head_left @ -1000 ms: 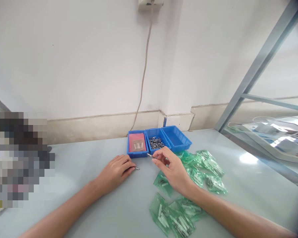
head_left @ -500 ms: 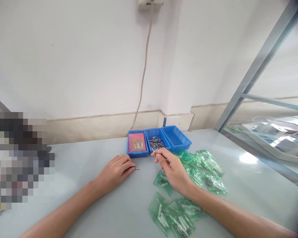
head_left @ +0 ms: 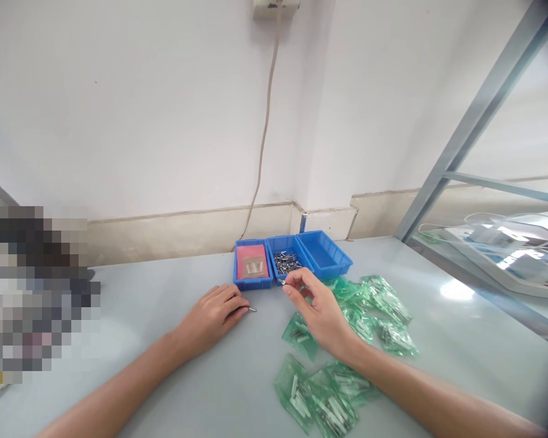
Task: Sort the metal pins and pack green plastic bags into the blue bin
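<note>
Resting on the grey table [head_left: 201, 395] with the left hand [head_left: 217, 313], curling the fingers and pinching a thin metal pin [head_left: 252, 309] between thumb and forefinger, with one end poking out toward the trays; presumably leaning on the surface for steadiness. Holding the right hand [head_left: 308, 298] just in front of the middle blue tray [head_left: 284, 244], almost closing thumb and forefinger on a small metal piece [head_left: 282, 281], likely gripping by the fingertips for fine control; showing too little of that piece to tell its full shape. Having heaped metal parts [head_left: 287, 261] within reach in that tray, between the left blue tray [head_left: 253, 284], with its red packet [head_left: 250, 250] and small clear bag [head_left: 254, 267], and the right blue tray [head_left: 325, 252]. Reaching over green bags [head_left: 388, 301] with the right forearm [head_left: 438, 386], crowding that side of the tabletop. Facing a cable [head_left: 268, 115] hanging behind the trays, well out of the way.
</note>
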### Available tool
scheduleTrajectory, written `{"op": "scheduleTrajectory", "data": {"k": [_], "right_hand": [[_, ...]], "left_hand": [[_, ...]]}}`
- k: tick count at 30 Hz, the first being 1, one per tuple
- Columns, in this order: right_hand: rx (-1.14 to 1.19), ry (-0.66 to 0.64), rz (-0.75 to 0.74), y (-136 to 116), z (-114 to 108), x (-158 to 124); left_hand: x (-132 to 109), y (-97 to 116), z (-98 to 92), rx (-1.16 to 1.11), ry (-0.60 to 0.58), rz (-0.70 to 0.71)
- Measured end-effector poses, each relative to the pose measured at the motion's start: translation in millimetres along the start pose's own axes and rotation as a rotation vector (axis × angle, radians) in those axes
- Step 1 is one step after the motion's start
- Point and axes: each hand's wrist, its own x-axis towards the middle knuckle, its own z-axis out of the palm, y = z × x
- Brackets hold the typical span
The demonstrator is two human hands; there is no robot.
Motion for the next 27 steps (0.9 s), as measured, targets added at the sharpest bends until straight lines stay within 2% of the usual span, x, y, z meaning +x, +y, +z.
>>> {"op": "scheduleTrajectory", "data": {"k": [7,21,27], "right_hand": [[-0.011,-0.043,-0.02,-0.8,0.8,-1.4],[-0.02,-0.044,-0.008,-0.5,-0.7,-0.4],[0.198,-0.18,0.124,-0.9,0.9,1.3]], "left_hand": [[0.7,0.2,-0.5,0.007,0.015,0.01],[1.0,0.7,-0.8,0.001,0.008,0.005],[0.7,0.4,-0.7,0.003,-0.014,-0.004]]}}
